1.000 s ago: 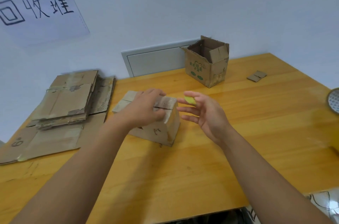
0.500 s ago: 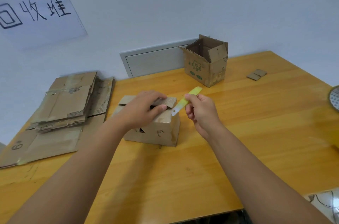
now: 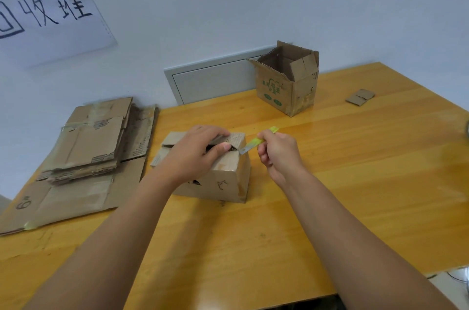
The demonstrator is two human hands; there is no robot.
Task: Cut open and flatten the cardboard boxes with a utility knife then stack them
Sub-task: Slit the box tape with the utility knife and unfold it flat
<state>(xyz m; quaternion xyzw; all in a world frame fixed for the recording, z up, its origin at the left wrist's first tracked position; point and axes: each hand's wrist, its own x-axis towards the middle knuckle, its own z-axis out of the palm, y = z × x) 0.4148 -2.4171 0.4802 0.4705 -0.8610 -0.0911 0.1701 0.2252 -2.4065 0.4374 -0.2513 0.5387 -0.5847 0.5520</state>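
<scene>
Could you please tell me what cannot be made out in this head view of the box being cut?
- Head view: the top seam of the small box is covered by the left hand.
- The knife handle is mostly hidden inside the right hand.
- A grey round object is cut off by the right edge.
- The green print on the open box is too small to read.

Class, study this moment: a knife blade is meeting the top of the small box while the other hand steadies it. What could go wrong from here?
1. The left hand grips the box flap, its thumb close to the blade of the utility knife; a slip could cut it.
2. The small box stands loose on the table and may slide under cutting pressure.
</scene>
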